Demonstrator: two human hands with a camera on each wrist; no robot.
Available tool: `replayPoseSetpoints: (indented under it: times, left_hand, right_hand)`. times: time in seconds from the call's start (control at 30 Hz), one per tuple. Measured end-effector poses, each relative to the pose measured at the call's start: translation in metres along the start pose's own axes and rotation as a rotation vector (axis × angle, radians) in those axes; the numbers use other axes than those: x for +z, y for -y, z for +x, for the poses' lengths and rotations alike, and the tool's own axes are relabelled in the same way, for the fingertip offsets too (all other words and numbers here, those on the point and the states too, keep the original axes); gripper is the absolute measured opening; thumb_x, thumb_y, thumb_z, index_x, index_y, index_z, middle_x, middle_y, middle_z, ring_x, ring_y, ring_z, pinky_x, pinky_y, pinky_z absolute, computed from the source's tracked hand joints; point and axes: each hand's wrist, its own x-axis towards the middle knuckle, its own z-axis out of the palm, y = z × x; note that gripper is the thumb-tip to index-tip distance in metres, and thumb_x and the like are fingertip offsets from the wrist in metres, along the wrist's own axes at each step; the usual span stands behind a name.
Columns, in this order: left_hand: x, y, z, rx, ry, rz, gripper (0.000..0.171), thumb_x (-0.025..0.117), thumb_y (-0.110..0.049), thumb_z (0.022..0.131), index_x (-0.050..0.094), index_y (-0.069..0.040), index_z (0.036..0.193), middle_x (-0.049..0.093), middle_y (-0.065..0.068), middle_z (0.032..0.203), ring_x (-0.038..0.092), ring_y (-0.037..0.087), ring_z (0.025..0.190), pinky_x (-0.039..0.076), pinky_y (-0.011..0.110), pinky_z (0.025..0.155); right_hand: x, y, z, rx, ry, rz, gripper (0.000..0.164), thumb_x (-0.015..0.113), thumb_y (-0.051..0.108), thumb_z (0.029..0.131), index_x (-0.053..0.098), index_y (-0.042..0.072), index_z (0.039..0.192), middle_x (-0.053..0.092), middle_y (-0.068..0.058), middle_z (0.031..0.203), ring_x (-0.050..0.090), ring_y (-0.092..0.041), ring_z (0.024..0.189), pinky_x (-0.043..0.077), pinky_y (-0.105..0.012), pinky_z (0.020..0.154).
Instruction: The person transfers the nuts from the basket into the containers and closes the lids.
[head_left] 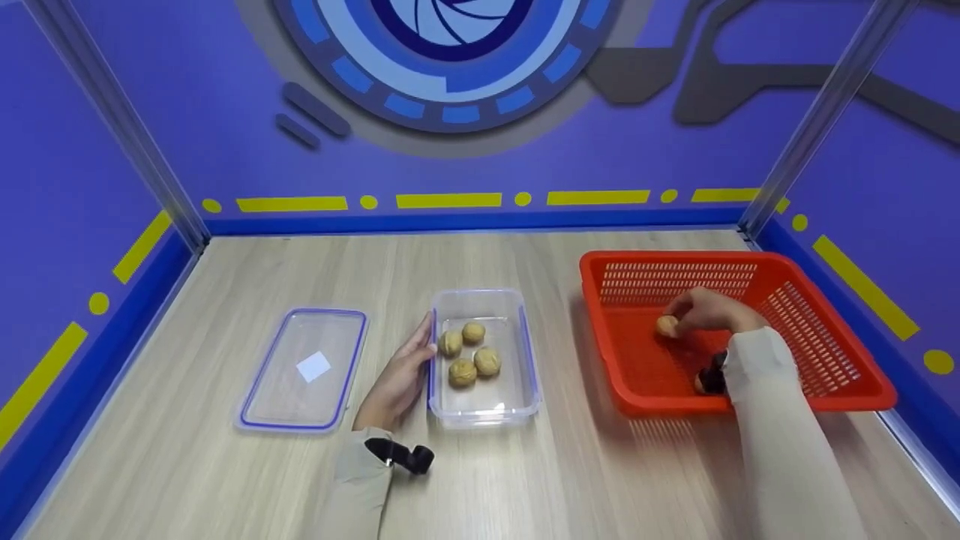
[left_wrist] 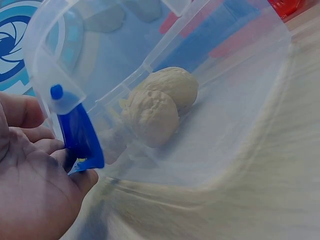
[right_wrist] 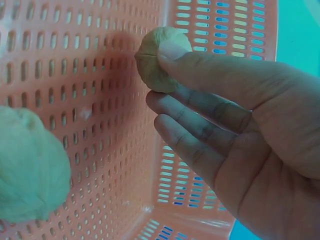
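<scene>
In the head view, my left hand [head_left: 401, 375] lies along the left side of a clear plastic food container [head_left: 487, 409]. Its fingers touch the outer wall by the blue side latch [left_wrist: 82, 140], which hangs down in the left wrist view. Several walnuts [head_left: 487, 361] sit inside the container, toward its left half. Over at the right, my right hand [head_left: 709, 309] reaches into a red plastic basket [head_left: 622, 367]. Thumb and fingers pinch a walnut [right_wrist: 159, 60] there. Another walnut [right_wrist: 30, 165] lies in the basket, partly hidden by the wrist camera in the head view.
A clear lid [head_left: 300, 405] with a blue seal and a white square label lies flat on the wooden table [head_left: 225, 480], left of the container. Purple panels [head_left: 450, 172] wall the table at the back and both sides. The basket stands close to the right wall.
</scene>
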Motion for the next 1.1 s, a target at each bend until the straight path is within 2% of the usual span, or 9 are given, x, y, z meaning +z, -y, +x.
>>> replayPoseSetpoints:
  times: [0.13, 0.3, 0.53, 0.7, 1.1]
  left_hand:
    - [-0.001, 0.001, 0.000, 0.008, 0.014, -0.005, 0.064, 0.035, -0.002, 0.097, 0.003, -0.001, 0.153, -0.008, 0.014, 0.161, -0.013, 0.027, 0.148, -0.010, 0.039, 0.122]
    - [0.000, 0.000, 0.000, 0.003, 0.006, -0.005, 0.065, 0.035, -0.001, 0.096, 0.003, -0.001, 0.153, -0.008, 0.014, 0.161, -0.013, 0.028, 0.148, -0.010, 0.040, 0.122]
    - [0.001, -0.001, -0.001, -0.012, -0.013, -0.010, 0.065, 0.034, -0.001, 0.096, 0.003, -0.003, 0.153, -0.007, 0.012, 0.162, -0.011, 0.025, 0.149, -0.008, 0.038, 0.122]
    - [0.002, -0.001, 0.000, -0.004, -0.007, -0.014, 0.065, 0.035, -0.001, 0.096, 0.003, -0.002, 0.153, -0.007, 0.013, 0.162, -0.011, 0.027, 0.149, -0.009, 0.038, 0.122]
    - [0.001, -0.002, -0.002, -0.003, 0.001, 0.006, 0.065, 0.036, -0.001, 0.097, 0.003, -0.001, 0.153, -0.008, 0.014, 0.161, -0.014, 0.029, 0.148, -0.010, 0.041, 0.122]
  right_hand:
    - [-0.003, 0.005, 0.000, -0.028, -0.003, -0.008, 0.037, 0.068, 0.011, 0.085, 0.064, -0.003, 0.119, 0.067, -0.016, 0.106, 0.058, -0.027, 0.096, 0.050, -0.054, 0.094]
    - [-0.007, 0.014, -0.001, -0.060, -0.018, -0.015, 0.036, 0.069, 0.011, 0.085, 0.064, -0.001, 0.119, 0.068, -0.013, 0.103, 0.059, -0.024, 0.092, 0.052, -0.051, 0.092]
    - [-0.011, 0.029, -0.002, -0.113, -0.034, -0.032, 0.036, 0.071, 0.011, 0.085, 0.065, -0.001, 0.118, 0.068, -0.015, 0.104, 0.060, -0.026, 0.094, 0.052, -0.053, 0.093]
    - [-0.014, 0.039, -0.003, -0.135, -0.052, -0.042, 0.037, 0.072, 0.012, 0.084, 0.066, 0.000, 0.118, 0.068, -0.015, 0.105, 0.060, -0.025, 0.092, 0.055, -0.049, 0.090]
    - [-0.020, 0.066, -0.006, -0.204, -0.129, -0.028, 0.037, 0.070, 0.007, 0.084, 0.065, 0.002, 0.120, 0.068, -0.015, 0.109, 0.062, -0.027, 0.096, 0.057, -0.043, 0.086]
